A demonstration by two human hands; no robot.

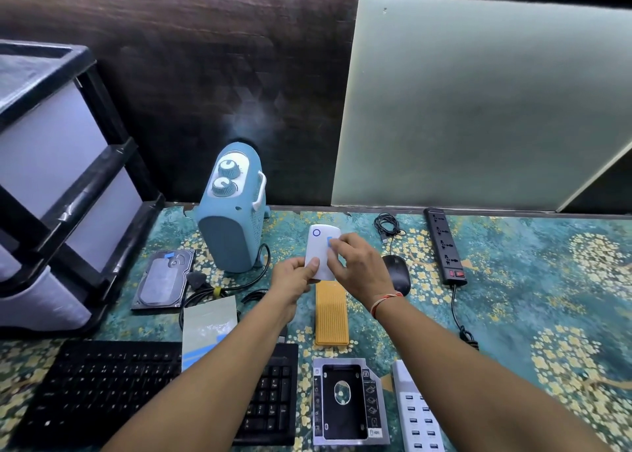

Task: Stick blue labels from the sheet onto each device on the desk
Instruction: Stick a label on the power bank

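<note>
A white device bears a blue label; the desk cloth is teal with yellow blossoms.

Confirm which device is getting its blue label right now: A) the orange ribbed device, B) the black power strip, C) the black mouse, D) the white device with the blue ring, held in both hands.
D: the left hand grips the white device at its near end, held above the desk, while the right hand presses a blue label onto its face.
</note>
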